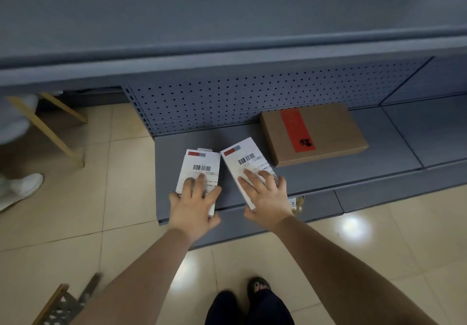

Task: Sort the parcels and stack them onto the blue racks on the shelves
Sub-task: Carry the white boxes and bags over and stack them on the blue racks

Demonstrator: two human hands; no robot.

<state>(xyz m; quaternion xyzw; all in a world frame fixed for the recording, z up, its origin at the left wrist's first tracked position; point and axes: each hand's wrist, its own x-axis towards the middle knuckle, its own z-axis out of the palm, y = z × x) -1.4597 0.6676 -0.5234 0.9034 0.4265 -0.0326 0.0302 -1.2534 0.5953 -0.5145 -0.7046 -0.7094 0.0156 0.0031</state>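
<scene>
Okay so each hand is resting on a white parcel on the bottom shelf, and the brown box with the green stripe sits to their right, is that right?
Only the stripe colour is wrong: the head view shows the brown box has a red stripe. The left hand and right hand each rest on a white parcel, as you said.

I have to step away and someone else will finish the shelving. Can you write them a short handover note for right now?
Left hand: flat on the left white parcel, fingers spread, no closed grip.
Right hand: flat on the right white parcel, likewise.
Both parcels lie side by side on the bottom shelf; a brown box sits behind, to their right.
Done: three parcels on the shelf.
Left: square up the white ones; other parcels aren't in view.
</scene>
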